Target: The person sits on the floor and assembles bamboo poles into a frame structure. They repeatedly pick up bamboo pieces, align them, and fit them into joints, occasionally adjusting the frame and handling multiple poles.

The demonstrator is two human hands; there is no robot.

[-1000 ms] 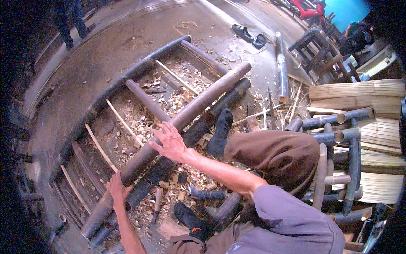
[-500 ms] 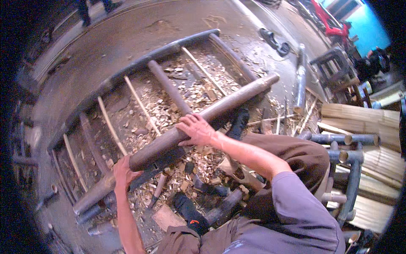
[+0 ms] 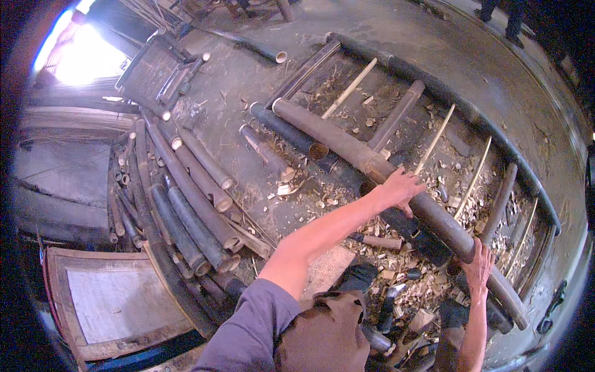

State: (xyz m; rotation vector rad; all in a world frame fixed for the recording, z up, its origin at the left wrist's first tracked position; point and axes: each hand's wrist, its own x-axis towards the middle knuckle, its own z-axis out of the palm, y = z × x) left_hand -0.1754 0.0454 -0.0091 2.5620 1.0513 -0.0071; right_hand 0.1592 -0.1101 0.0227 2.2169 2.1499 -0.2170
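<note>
A long dark bamboo pole [image 3: 334, 137] runs from the upper middle down to the lower right, lying across a ladder-like bamboo frame [image 3: 434, 75] on the ground. My left hand [image 3: 400, 186] reaches out and curls over the pole near its middle. Nearer the lower end, my right hand [image 3: 480, 268] wraps around the same pole. A shorter dark tube [image 3: 291, 133] lies alongside the pole on its left. Pale thin rungs [image 3: 350, 88] and thicker dark rungs [image 3: 396, 115] cross the frame beneath.
A stack of dark bamboo poles [image 3: 186, 204] lies at the left, and a framed panel [image 3: 111, 304] at the lower left. Wood shavings [image 3: 384, 263] and short offcuts litter the ground by my knee. A slatted frame [image 3: 152, 74] stands upper left. Someone's legs [image 3: 502, 15] stand at the top right.
The view has swung to the left, so the pole and frame now sit at the right and the stack of poles shows at the left. Both hands stay on the pole.
</note>
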